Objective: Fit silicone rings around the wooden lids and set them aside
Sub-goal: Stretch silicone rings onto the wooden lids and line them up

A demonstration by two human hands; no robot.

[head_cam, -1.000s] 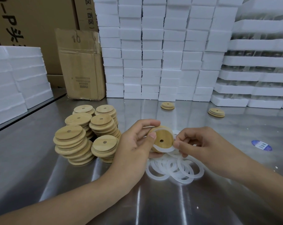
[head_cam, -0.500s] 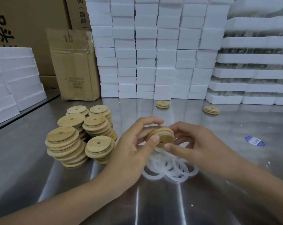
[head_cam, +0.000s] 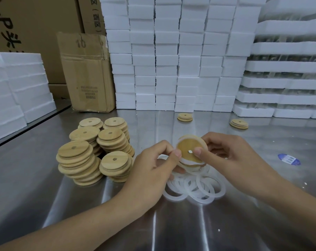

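Now both hands are holding one lid (head_cam: pixel 189 151) above the rings (head_cam: pixel 195 189): left hand (head_cam: pixel 153 165) pinching its left edge, right hand (head_cam: pixel 229 154) gripping the right, a ring (head_cam: pixel 188 163) clinging round it.

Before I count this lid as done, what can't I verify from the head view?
1. Head view: silicone ring on the held lid; left hand and right hand cover its rim, so full seating is hidden.
2. Loose rings: left hand overlaps the pile; count unclear.
3. Far lid stack and the one right of it: too small to see rings.
4. Blue sticker: print blurred.
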